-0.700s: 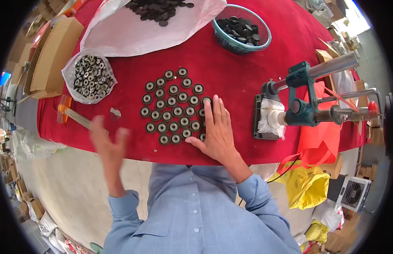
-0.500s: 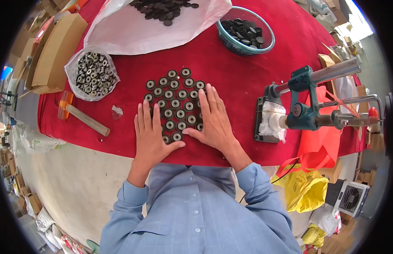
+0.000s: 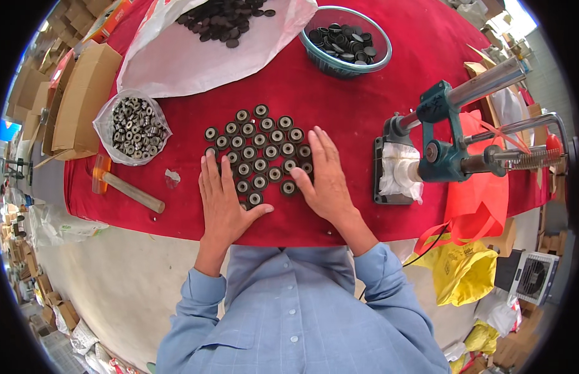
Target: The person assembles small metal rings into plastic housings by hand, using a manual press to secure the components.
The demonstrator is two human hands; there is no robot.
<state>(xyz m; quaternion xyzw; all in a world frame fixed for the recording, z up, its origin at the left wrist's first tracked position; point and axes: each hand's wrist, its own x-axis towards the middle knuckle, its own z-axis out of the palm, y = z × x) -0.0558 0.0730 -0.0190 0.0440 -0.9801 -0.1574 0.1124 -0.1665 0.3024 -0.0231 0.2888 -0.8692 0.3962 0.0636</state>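
A cluster of round black caps with metal bearings (image 3: 259, 166) set in them lies flat on the red tablecloth (image 3: 339, 112). At its left edge my left hand (image 3: 224, 202) rests palm down, fingers extended and thumb pointing inward, covering or touching a few pieces. On the other side my right hand (image 3: 327, 184) also lies flat with its fingers stretched, its thumb close to the lower right pieces. Neither hand grips anything. Some pieces are partly hidden under the fingers.
At the left are a clear bag of loose bearings (image 3: 140, 128), a hammer (image 3: 137, 194) and a cardboard box (image 3: 90, 93). Black caps lie on a white sack (image 3: 177, 68) and in a glass bowl (image 3: 320, 59) behind. A green hand press (image 3: 448, 153) stands right.
My right hand has shifted slightly right and down, off the cluster's edge, uncovering some pieces. The left hand stays beside the cluster. The whole view has shifted a little.
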